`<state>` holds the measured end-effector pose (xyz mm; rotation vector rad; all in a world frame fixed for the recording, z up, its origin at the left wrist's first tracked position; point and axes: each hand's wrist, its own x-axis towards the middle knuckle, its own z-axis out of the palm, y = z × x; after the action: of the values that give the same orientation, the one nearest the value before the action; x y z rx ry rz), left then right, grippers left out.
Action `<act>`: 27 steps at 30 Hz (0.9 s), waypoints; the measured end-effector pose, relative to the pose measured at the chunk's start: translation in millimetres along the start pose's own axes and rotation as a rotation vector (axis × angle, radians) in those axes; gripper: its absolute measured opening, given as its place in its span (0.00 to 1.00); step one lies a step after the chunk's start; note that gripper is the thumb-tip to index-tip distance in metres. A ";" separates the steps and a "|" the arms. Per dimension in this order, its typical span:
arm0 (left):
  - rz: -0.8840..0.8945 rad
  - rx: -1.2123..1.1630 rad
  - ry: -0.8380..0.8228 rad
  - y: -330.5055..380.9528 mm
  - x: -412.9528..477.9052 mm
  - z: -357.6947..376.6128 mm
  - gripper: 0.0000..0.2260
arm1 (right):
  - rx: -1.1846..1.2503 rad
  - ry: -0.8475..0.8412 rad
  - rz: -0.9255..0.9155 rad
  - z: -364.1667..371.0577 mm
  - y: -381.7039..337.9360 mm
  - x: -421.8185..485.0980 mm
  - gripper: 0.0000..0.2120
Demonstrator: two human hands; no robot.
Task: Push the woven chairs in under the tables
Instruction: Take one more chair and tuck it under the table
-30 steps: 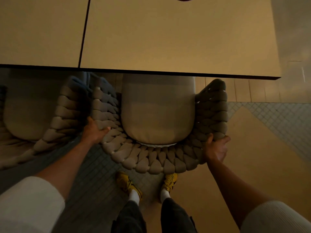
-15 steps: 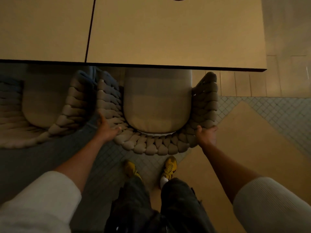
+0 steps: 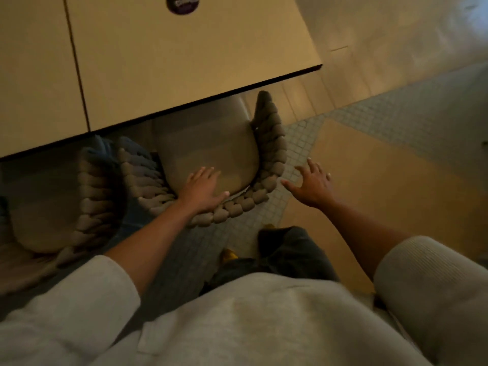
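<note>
The floor [image 3: 303,143] under you is small grey tile cut by a tan panel [image 3: 383,194]. A pale table [image 3: 184,62] fills the top of your view, with a dark round sticker [image 3: 182,3] at its far edge and a second table [image 3: 34,75] butted against its left side.

The woven chair [image 3: 272,143] sits at the table's near edge. The front of its cushion [image 3: 206,151] is hidden beneath the tabletop, and the curved braided back still points towards you. A neighbouring chair [image 3: 92,186] stands just to its left, tucked in about as far.

Half a second ago you held the braided back at both rear corners. Now both grips are gone. Your left hand [image 3: 202,190] lies flat with straight, spread fingers over the back rim and the rear of the cushion, holding nothing. Blur keeps me from saying whether it presses or only hovers. Your right hand [image 3: 313,186] has come clear of the chair and hangs wide open above the tiles, near the chair's right corner but not touching it. Your view has also swung to the right.

I read that as this chair being finished: it looks as far in as its arms allow, and you seem to be turning towards the next one. One yellow shoe [image 3: 228,254] shows just behind the chair, so mind your step as you turn
</note>
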<state>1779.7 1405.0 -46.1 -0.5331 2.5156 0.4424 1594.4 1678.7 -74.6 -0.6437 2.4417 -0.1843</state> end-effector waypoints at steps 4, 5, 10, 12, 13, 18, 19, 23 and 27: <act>0.106 0.032 -0.085 54.3 27.9 -40.0 0.37 | -0.011 -0.019 -0.013 -32.4 32.2 -3.8 0.41; 0.132 0.034 -0.129 68.1 38.5 -49.2 0.37 | -0.007 -0.028 -0.011 -41.0 42.0 0.6 0.41; 0.212 0.042 -0.261 155.8 97.6 -75.2 0.33 | 0.007 -0.053 0.008 -85.1 106.7 34.7 0.39; 0.210 0.034 -0.277 191.1 119.7 -77.4 0.35 | 0.015 -0.072 0.006 -98.5 133.0 47.8 0.39; 0.209 0.019 -0.294 209.3 131.9 -77.5 0.35 | 0.028 -0.084 0.003 -106.5 148.8 55.2 0.38; 0.135 -0.033 -0.284 287.0 188.6 -91.7 0.35 | 0.024 -0.122 -0.004 -163.3 228.9 90.1 0.38; 0.126 -0.041 -0.251 292.6 195.0 -96.0 0.35 | 0.007 -0.111 -0.011 -172.7 236.3 97.6 0.38; 0.093 -0.030 -0.132 317.4 225.9 -114.5 0.36 | -0.023 -0.077 -0.072 -223.2 261.9 139.6 0.39; 0.060 -0.033 -0.055 336.1 266.4 -141.6 0.37 | -0.065 -0.092 -0.102 -262.7 275.5 191.5 0.40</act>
<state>1358.6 1564.5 -11.7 -0.4533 2.4807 0.5143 1194.6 1821.0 -36.4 -0.7887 2.3366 -0.1145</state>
